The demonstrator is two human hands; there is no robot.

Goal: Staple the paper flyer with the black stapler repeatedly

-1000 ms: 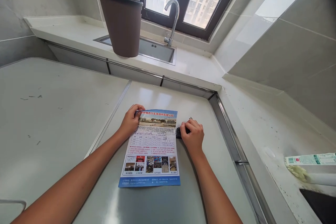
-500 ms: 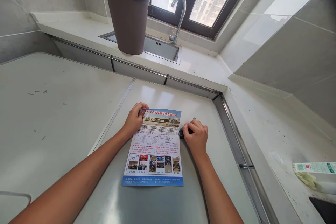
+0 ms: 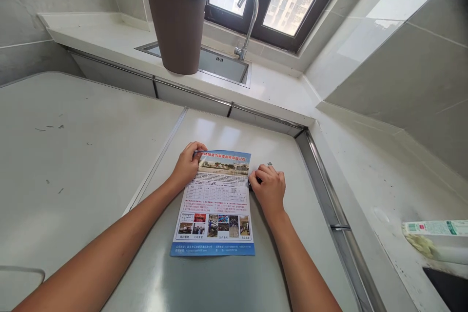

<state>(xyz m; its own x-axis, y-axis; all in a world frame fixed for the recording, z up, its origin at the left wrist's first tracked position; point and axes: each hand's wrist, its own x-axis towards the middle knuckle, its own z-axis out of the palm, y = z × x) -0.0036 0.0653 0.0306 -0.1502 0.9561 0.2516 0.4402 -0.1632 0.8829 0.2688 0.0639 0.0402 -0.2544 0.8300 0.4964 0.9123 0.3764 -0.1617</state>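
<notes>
Flyer (image 3: pixel 215 206), right hand (image 3: pixel 269 190) now closer

The flyer (image 3: pixel 215 204) is blue-banded and red-lettered, the bin (image 3: pixel 177 27) plain brown.

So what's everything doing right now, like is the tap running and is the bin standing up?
Flyer: unfolded, printed side up.
Left hand: gripping the flyer's upper left corner.
Right hand: closed around a small black object, mostly hidden.
Bin: upright, uncovered, green-topped things at its rim.
Tap: no water visible.
Sink: partly hidden by the bin.
Window: looks shut.
</notes>
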